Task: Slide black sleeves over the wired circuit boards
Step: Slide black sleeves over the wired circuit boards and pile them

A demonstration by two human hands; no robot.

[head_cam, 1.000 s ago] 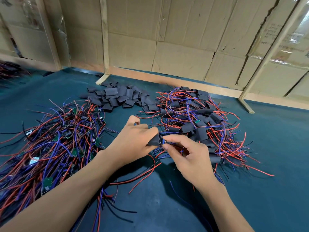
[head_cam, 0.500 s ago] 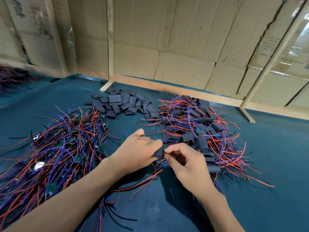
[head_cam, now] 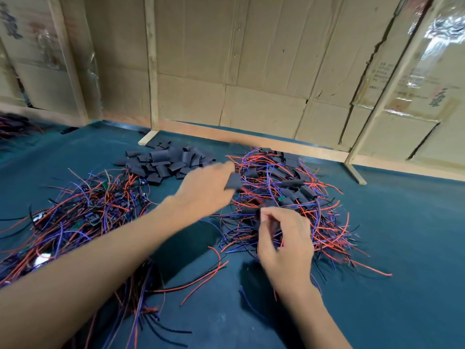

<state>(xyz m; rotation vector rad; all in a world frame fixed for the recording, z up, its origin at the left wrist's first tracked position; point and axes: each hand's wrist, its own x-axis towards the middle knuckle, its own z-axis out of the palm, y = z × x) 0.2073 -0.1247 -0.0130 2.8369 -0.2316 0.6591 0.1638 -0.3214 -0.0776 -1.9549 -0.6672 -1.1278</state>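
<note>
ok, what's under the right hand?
Under the right hand lies the near edge of the sleeved pile: red and blue wires and black sleeves on the green table. What its curled fingers hold, if anything, is hidden and blurred.

teal table (head_cam: pixel 402 235) carries: bare wired boards (head_cam: pixel 83 207) at 9 o'clock, empty black sleeves (head_cam: pixel 168 161) at 12, sleeved boards (head_cam: pixel 289 195) at 2.

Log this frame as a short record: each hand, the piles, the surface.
left hand: blurred, over the gap between piles, at a black sleeve
right hand: fingers curled, pinching something dark
unsleeved boards: pile at left
empty sleeves: heap at back
sleeved boards: pile at right
mat: teal
</note>
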